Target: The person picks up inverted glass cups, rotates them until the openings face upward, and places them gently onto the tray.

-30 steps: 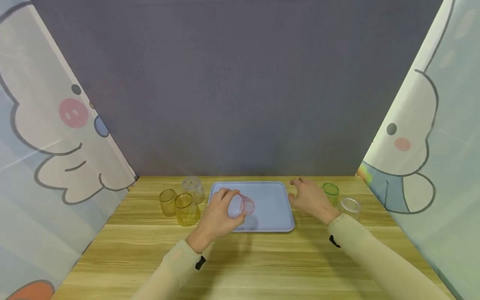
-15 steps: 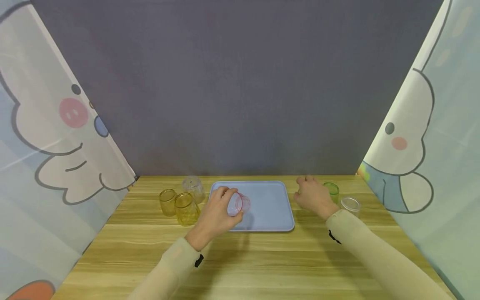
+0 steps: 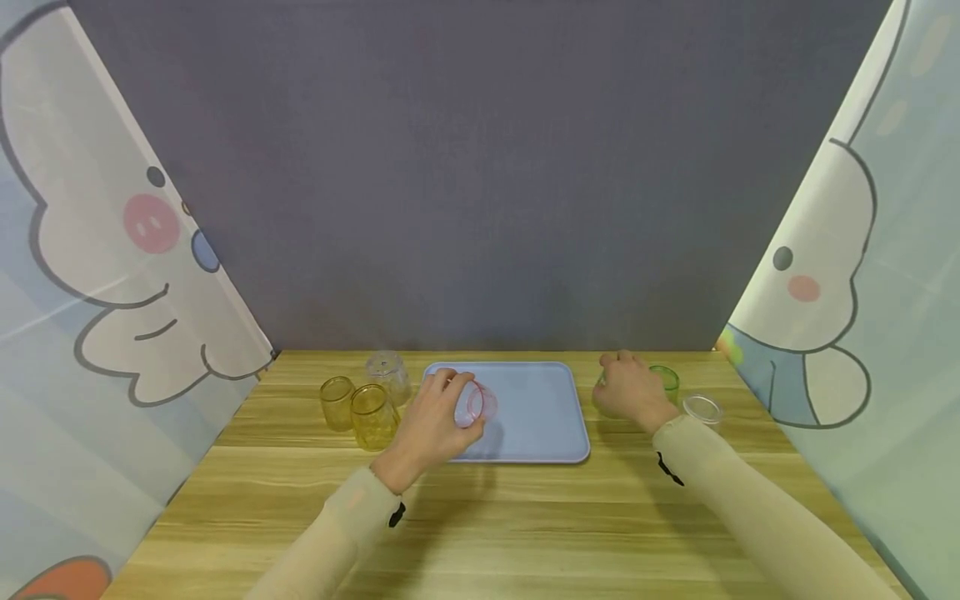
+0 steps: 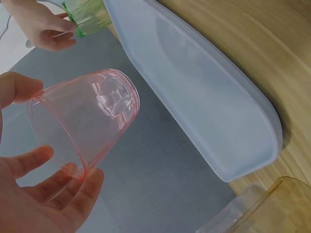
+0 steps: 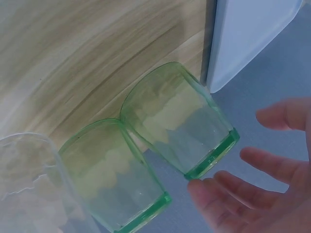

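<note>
A pink-tinted clear cup (image 4: pixel 90 119) is in my left hand (image 3: pixel 431 421). The thumb and fingers hold it around its rim (image 4: pixel 60 131), tilted sideways above the pale blue tray (image 3: pixel 536 417). Past the tray's right side, my right hand (image 3: pixel 630 390) reaches over a green cup (image 5: pixel 177 116), which it mostly hides in the head view. In the right wrist view its fingers are spread, the fingertips (image 5: pixel 197 189) close by the cup's thick green end; whether they touch cannot be told. A second green cup (image 5: pixel 114 170) stands beside the first.
Near the green cups is a clear cup (image 3: pixel 703 408), partly behind the right wrist. Left of the tray stand two yellow cups (image 3: pixel 375 421) and a clear cup (image 3: pixel 387 375). The wooden table (image 3: pixel 525 533) ends at a grey backdrop (image 3: pixel 480 183).
My right hand has moved to the right, away from the tray and over the nearer green cup. My left hand has shifted slightly left with the pink cup.
</note>
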Tool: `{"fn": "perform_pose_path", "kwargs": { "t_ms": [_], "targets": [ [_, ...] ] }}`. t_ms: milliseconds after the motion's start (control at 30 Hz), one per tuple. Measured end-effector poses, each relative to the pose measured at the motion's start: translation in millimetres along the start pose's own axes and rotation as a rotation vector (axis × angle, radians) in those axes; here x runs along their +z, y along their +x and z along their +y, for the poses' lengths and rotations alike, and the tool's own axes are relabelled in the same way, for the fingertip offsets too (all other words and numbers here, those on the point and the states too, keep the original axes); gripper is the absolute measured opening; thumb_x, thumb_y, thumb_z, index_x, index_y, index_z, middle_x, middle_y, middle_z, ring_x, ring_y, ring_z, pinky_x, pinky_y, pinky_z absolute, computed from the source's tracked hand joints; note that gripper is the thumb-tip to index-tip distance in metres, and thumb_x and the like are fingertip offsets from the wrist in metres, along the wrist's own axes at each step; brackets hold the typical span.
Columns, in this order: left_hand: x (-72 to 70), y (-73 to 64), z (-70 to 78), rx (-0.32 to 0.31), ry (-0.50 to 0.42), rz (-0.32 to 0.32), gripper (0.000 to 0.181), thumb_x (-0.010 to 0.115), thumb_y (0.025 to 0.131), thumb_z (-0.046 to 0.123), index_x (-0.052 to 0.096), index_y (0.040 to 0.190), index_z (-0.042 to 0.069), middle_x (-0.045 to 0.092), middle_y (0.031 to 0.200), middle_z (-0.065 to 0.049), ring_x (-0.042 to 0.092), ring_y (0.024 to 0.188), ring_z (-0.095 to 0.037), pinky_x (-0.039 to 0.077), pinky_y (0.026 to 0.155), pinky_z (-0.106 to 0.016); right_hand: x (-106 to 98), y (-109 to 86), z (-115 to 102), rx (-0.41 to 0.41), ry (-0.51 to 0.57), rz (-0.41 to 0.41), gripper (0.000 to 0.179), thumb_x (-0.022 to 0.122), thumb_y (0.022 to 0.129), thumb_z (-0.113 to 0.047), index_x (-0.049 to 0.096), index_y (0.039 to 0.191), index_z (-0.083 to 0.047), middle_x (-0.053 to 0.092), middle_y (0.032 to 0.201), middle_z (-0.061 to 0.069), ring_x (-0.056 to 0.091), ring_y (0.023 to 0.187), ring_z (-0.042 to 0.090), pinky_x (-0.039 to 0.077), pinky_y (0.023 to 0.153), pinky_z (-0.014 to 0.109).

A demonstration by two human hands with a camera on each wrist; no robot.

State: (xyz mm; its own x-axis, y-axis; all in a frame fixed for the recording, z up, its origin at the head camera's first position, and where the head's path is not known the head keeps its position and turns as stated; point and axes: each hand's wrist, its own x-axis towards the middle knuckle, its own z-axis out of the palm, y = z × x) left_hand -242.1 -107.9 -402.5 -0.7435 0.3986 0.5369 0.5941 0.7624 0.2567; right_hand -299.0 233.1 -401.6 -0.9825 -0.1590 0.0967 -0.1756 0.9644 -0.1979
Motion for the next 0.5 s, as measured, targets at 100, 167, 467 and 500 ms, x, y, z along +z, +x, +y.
{"fn": "perform_pose_path", "kwargs": {
  "t_ms": [100,167,467,500],
  "targets": [
    [0.3,1.4,-2.1,-0.006,0.009,0.013,0.054,0.081,0.079,0.030,0.064,0.125,0.008,0.058,0.114,-0.011,0.056,0.107,-0.031,0.054,0.075,-0.041,-0.5,1.2,-1.2,-0.003,-0.002,0.007,0.057,0.058,0.090,-0.022,0.055,0.140,0.005,0.053,0.131,0.032,0.050,0.122,0.053,0.052,0.075,0.068],
    [0.1,3.0,-4.0,-0.013,0.007,0.021,0.055,0.081,0.078,0.029,0.064,0.125,0.007,0.058,0.114,-0.011,0.057,0.106,-0.032,0.054,0.075,-0.041,-0.2,2.7,-1.0,-0.004,-0.004,0.004,0.056,0.058,0.091,-0.022,0.055,0.140,0.005,0.053,0.132,0.033,0.050,0.123,0.053,0.052,0.077,0.068],
    [-5.2,10.7,-12.1,-0.017,0.031,0.032,0.060,0.083,0.076,0.029,0.064,0.127,0.004,0.060,0.115,-0.015,0.059,0.101,-0.033,0.054,0.081,-0.046,3.1,7.4,6.1,-0.006,-0.016,-0.021,0.054,0.057,0.092,-0.022,0.055,0.140,0.004,0.050,0.135,0.034,0.046,0.126,0.056,0.050,0.081,0.071],
    [-5.7,11.5,-12.5,-0.016,0.039,0.030,0.060,0.083,0.076,0.029,0.064,0.127,0.004,0.060,0.115,-0.015,0.059,0.102,-0.033,0.053,0.082,-0.046,3.3,7.6,6.5,-0.006,-0.016,-0.024,0.054,0.057,0.093,-0.022,0.055,0.140,0.004,0.050,0.136,0.034,0.046,0.126,0.056,0.050,0.081,0.071]
  ]
}}
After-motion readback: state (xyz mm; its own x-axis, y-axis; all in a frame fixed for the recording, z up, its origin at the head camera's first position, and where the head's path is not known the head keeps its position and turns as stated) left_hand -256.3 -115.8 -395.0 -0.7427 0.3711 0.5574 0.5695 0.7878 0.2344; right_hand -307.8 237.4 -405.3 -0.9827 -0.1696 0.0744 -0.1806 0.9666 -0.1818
